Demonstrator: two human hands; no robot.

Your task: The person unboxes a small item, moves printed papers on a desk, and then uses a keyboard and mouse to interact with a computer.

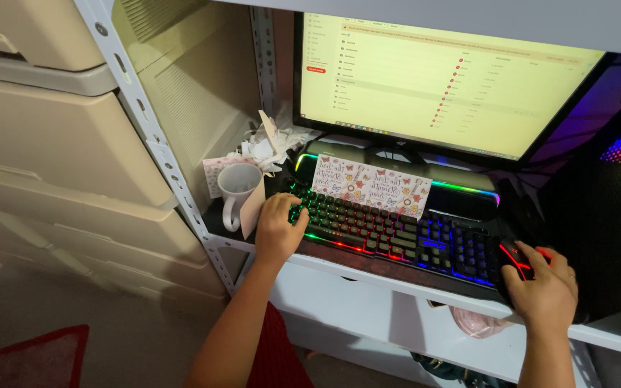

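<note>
- Plainly, both hands are already on the controls: the left hand [279, 228] lies palm down with its fingers curled loosely over the left end of the backlit keyboard [389, 231], and the right hand [543, 291] is cupped over the black mouse [515, 259] with its red glow, fingers draped along its top.
- The keyboard sits on the white shelf [397, 287] in front of the monitor [440, 82], and the mouse lies just beside its right end.
- The monitor is lit and shows a pale page with a long list of rows and a column of small red marks; so the machine is on and a page is open, which is as much as can be judged done.
- Whether a key is being pressed, or the mouse clicked, cannot be told from this view.
- A patterned card [371, 187] leans against the keyboard's back edge, untouched.
- A white mug [238, 188] stands just left of the keyboard, with crumpled paper [267, 144] behind it; beige plastic drawers [59, 144] fill the left side.
</note>
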